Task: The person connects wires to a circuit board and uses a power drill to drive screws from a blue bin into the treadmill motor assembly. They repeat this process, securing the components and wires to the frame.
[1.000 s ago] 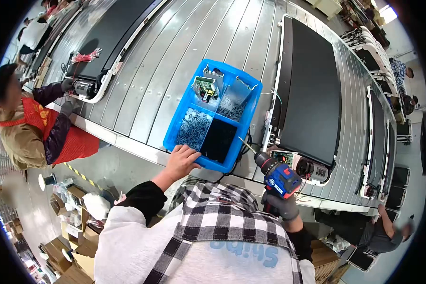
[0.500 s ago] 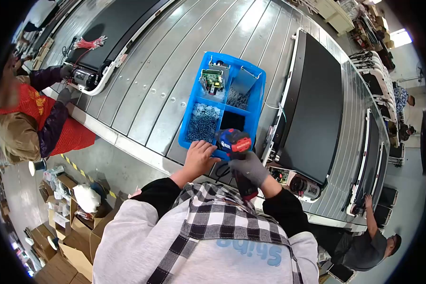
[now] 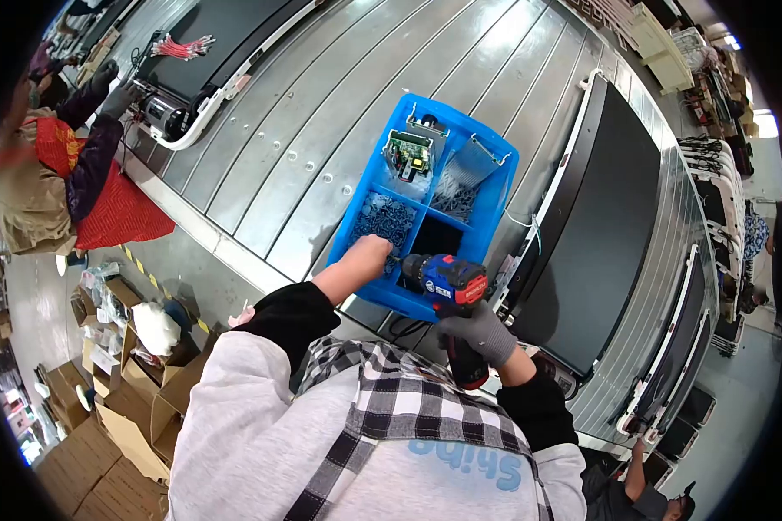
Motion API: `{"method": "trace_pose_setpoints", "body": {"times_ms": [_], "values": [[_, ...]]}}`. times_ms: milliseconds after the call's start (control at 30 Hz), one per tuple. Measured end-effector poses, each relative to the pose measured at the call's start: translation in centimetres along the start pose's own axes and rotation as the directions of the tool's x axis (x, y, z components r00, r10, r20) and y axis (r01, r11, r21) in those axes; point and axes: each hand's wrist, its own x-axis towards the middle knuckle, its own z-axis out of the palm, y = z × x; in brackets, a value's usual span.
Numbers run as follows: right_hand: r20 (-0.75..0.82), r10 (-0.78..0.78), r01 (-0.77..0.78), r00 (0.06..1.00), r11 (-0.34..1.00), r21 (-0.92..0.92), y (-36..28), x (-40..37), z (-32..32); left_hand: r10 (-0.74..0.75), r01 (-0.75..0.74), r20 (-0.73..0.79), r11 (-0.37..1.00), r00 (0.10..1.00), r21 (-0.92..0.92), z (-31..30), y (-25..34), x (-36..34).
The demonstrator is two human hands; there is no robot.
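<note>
A blue divided bin [image 3: 497, 208] lies tilted on the slatted metal table. My bare left hand [image 3: 370, 255] reaches into its near left compartment, over a heap of small screws [image 3: 384, 217]; its fingertips are hidden. In my gloved right hand [image 3: 482, 334] is a blue and red cordless drill [image 3: 450, 280], its front end over the near right part of the bin. The far left compartment holds a green circuit board [image 3: 408, 154], and a clear plate [image 3: 478, 162] stands beside it above more long screws [image 3: 453, 198].
Right of the bin lies a long black treadmill deck [image 3: 586, 226] with a white edge. Another deck [image 3: 204, 48] lies at the upper left, where a co-worker in red [image 3: 61, 174] handles its motor end. Cardboard boxes [image 3: 117, 460] stand on the floor, lower left.
My left hand has moved from the bin's near edge into the screw compartment. The drill and my right hand have shifted slightly right and down in view. The whole view has turned a little.
</note>
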Motion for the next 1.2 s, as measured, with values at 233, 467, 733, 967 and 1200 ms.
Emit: {"method": "trace_pose_setpoints", "body": {"times_ms": [233,467,733,967,1200], "values": [[-0.043,-0.073,0.076,0.996,0.995,0.062,1.9,-2.1,-1.6,-0.032,0.029,-0.095,0.999,0.995,-0.033,0.7,-1.7,0.4],[-0.172,-0.236,0.261,0.956,0.954,0.146,2.9,-5.9,-1.4,-0.394,0.210,0.085,0.285,0.915,-0.935,-3.7,2.7,-2.0],[-0.115,-0.330,0.348,0.937,0.909,0.229,4.6,-12.1,-0.9,-0.091,0.126,0.163,-0.320,0.982,-0.939,-3.1,6.1,-5.8],[-0.022,-0.302,0.296,0.953,0.917,0.268,6.8,-15.5,-1.3,0.099,0.156,0.123,-0.482,0.987,-0.862,-2.3,9.4,-7.9],[-0.022,-0.380,0.369,0.925,0.881,0.296,5.7,-18.2,-0.8,0.260,0.204,0.082,-0.488,0.962,-0.849,-2.4,11.3,-8.5]]}}
